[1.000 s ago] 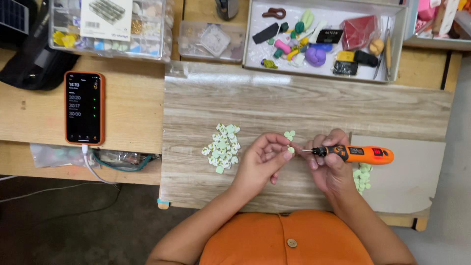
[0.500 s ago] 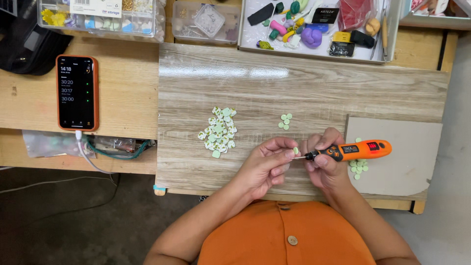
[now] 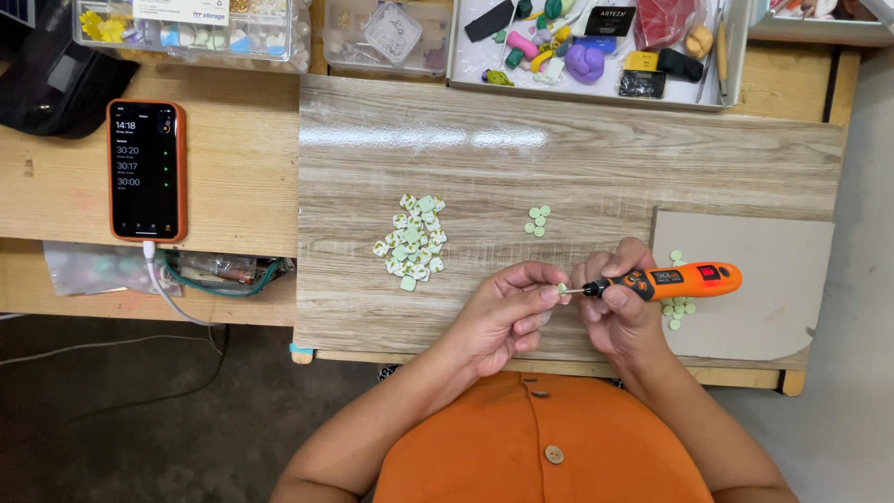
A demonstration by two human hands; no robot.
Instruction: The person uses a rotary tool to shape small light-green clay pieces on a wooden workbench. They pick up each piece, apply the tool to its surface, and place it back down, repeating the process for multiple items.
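Bead pinched in left hand, touching orange drill gripped by right hand.

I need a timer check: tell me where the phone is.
In the head view, the phone lies far left on the wooden desk, left of the pile of green beads.

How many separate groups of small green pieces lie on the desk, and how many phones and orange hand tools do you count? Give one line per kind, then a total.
Groups of green pieces: 3 (big pile, small cluster, cluster beside the right hand)
Phone: 1
Orange hand tool: 1
Total: 5
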